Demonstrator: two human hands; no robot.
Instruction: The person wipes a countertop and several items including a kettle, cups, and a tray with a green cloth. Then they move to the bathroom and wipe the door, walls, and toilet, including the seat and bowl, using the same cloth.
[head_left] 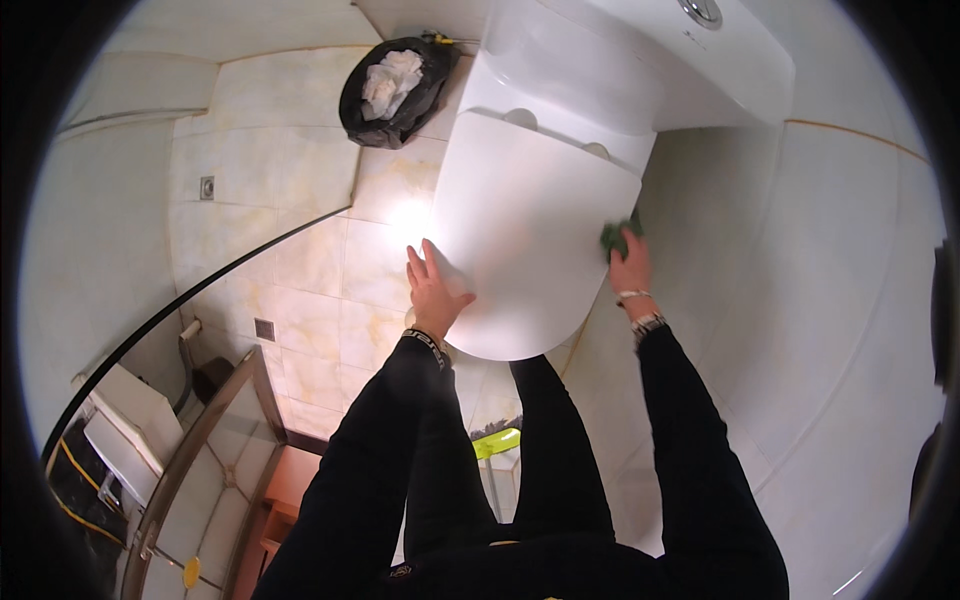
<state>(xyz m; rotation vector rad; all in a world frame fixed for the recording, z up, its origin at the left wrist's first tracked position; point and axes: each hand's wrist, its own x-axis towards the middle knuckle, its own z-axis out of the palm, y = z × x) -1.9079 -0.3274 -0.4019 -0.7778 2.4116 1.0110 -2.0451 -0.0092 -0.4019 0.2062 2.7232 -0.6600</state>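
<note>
A white toilet with its lid [530, 230] down fills the middle of the head view. My left hand [435, 298] rests at the lid's left edge, its fingers spread and holding nothing. On the opposite side, my right hand [630, 268] grips a dark green scrubbing cloth or pad [620, 236] against the lid's right edge. Part of that green pad is hidden behind the edge and my fingers, so its exact kind is unclear. Two round hinge pieces show behind the lid, below the white tank [700, 60].
A bin with a black liner [395, 92] and crumpled white paper stands left of the toilet. A black-edged glass partition [250, 258] crosses the left. Between my legs lies a lime-green broom or mop head [496, 443]. A tiled wall [800, 300] runs close on the right; a framed door [200, 470] is lower left.
</note>
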